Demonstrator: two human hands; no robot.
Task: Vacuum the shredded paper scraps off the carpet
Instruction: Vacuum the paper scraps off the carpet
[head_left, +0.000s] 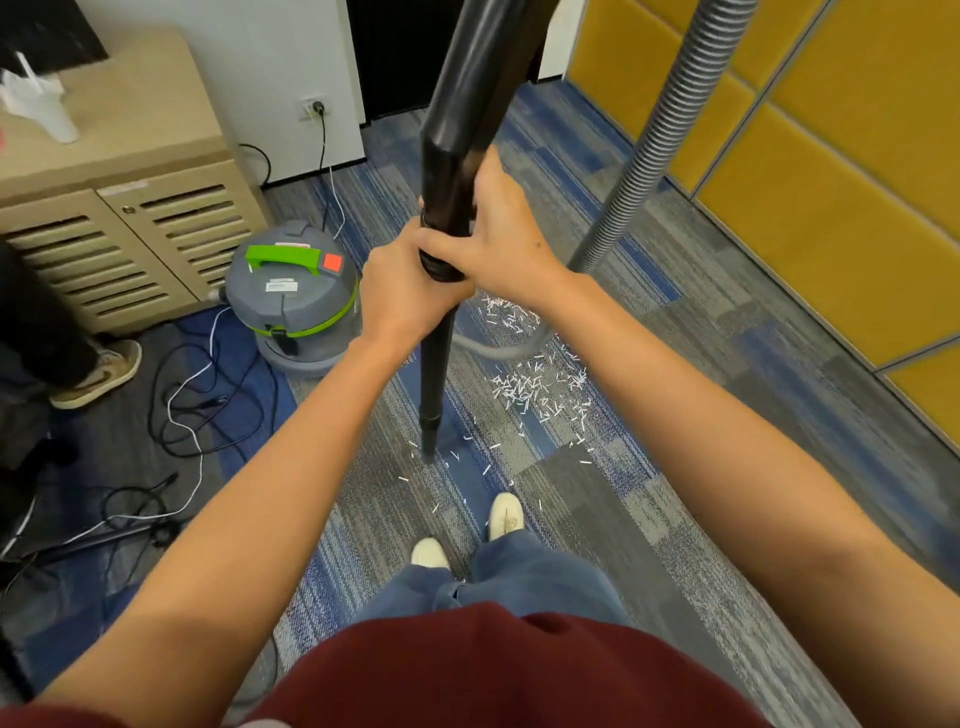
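Left hand (400, 291) & right hand (504, 244) gripped the wand (435, 364) w/ curled fingers, tip at the carpet (675, 467); paper scraps (535, 384) lay mostly to its right, so slow rightward passes looked best.

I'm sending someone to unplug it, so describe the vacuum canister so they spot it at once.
Start at the beige slatted cabinet on the left. By its right corner stands the vacuum canister, a grey drum. Only it has a green handle and orange-red square on top.
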